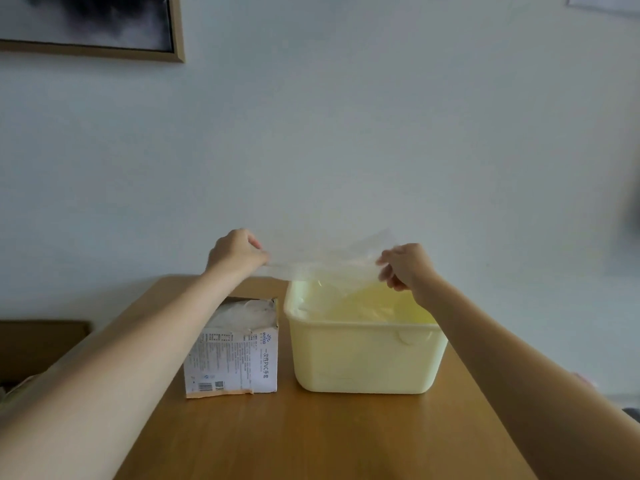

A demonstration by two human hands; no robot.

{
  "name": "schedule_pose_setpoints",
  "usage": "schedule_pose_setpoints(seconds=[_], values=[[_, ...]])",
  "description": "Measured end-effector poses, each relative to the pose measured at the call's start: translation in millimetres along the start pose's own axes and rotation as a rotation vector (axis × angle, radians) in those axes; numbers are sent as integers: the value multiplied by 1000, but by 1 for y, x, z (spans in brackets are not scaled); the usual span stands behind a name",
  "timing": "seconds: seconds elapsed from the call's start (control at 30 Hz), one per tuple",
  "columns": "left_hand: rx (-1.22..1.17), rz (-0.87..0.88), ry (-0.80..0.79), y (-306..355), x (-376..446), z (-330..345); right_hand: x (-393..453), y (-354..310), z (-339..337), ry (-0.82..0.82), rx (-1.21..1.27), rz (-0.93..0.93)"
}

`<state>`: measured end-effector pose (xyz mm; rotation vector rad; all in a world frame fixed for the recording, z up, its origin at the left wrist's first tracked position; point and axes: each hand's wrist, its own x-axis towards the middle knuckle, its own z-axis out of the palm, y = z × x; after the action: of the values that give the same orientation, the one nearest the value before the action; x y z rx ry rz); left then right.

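- Left grip [239, 252]: fingers curled shut, pinching the left edge of a clear bag [325, 261] between thumb and fingers; knuckles face the camera
- Right grip [405, 266]: also closed on the bag, pinching its right edge, with the fingertips curled under the film
- Both grips are raised to about the same height, well apart, with the film pulled out between them
- The bag is thin and see-through; it is held in the air above the far side of the bin [367, 358], and its lower part hangs down into the bin's open top
- How far the film reaches inside the bin cannot be told
- The bin is pale yellow with rounded corners and stands upright on the bench [311, 438], towards its right side
- A white printed box [235, 355], its top torn open, stands just left of the bin, close beside it; whether they touch cannot be told
- The bench is wooden, its far edge against a pale wall [346, 133]
- A framed picture [104, 26] hangs on the wall at upper left
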<state>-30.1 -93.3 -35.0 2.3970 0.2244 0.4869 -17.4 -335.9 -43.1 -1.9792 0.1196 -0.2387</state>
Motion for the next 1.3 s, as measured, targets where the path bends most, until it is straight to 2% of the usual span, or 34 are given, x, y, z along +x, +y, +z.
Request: schedule_pose_setpoints(seconds=[0.03,0.1,0.17,0.2,0.27,0.33,0.4,0.47,0.53,0.67,0.7,0.73,0.77,0.83,0.87,0.9,0.97,1.07,1.13,1.23,1.3], values=[[63,17,77,-1,2,2,2,6,-2,10,-7,14],[73,157,220,6,4,8,5,15,-5,25,-36,25],[-4,348,245,23,1,17,8,21,-6,26,-81,26],[-39,432,172,33,-1,21,9,22,-6,18,-117,27],[-21,531,-134,51,-7,37,10,22,-5,-24,-221,31],[201,496,-497,60,-10,60,11,22,-5,-73,-364,25],[420,358,-759,58,-10,84,10,26,-4,-134,-550,16],[586,302,-829,55,-8,99,7,28,-5,-192,-769,-32],[682,310,-847,53,-6,104,3,26,-7,-175,-945,-157],[740,299,-938,51,-2,106,1,11,-2,-51,-1040,-449],[751,289,-968,51,-1,106,2,9,3,-87,-1035,-489],[764,283,-996,51,-1,107,4,8,6,-191,-1031,-477],[785,275,-1022,51,0,108,6,8,10,-355,-1060,-409],[840,255,-1063,49,4,111,13,18,17,-697,-1226,-130],[861,226,-1070,46,6,112,17,24,18,-770,-1310,-5],[881,200,-1065,44,8,114,20,30,19,-760,-1337,95],[896,172,-1049,39,10,117,22,35,17,-680,-1355,151],[739,188,-1028,41,6,113,21,29,15,-683,-1437,75],[466,230,-983,48,2,99,13,15,12,-627,-1424,-2],[16,296,-755,50,-1,55,4,-15,12,-460,-1274,-175],[-135,336,-542,38,-1,21,-1,-33,24,-368,-1080,-341]])
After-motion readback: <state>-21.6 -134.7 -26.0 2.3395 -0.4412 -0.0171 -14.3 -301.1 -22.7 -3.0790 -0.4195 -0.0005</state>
